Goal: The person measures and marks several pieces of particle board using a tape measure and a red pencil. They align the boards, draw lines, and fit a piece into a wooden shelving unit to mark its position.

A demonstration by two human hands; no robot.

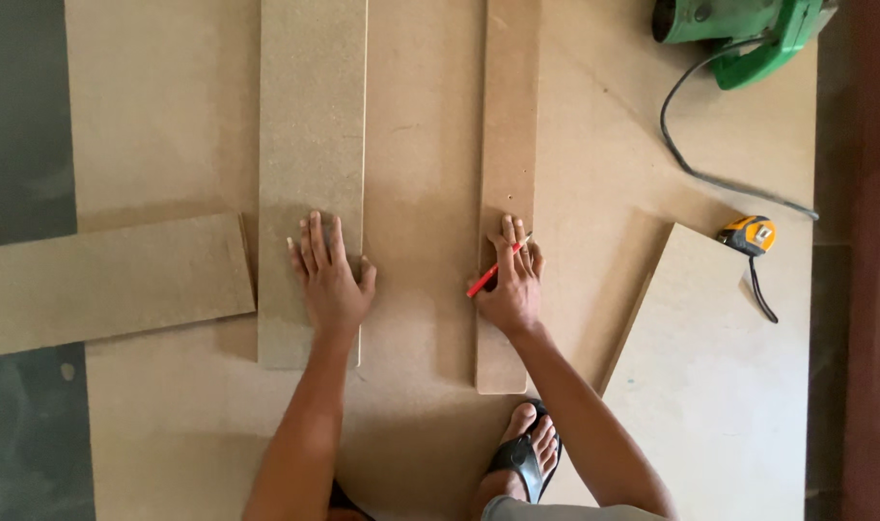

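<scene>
the left hand (329,280) lies flat, fingers spread, on the wide board (312,174). the right hand (512,285), its grip closed on a red pencil (493,270), presses the narrow strip (508,183); steady, even pressure keeps both from sliding on the large sheet (421,193).

Your left hand (330,273) covers part of the wide board (312,116), whose far end runs off the top edge. The narrow board (508,106) is cut off there too, and your right hand (513,280) hides most of the red pencil (482,281). The green power tool (739,29) is cropped at the top. Your foot (527,449) is partly behind your forearm.
</scene>
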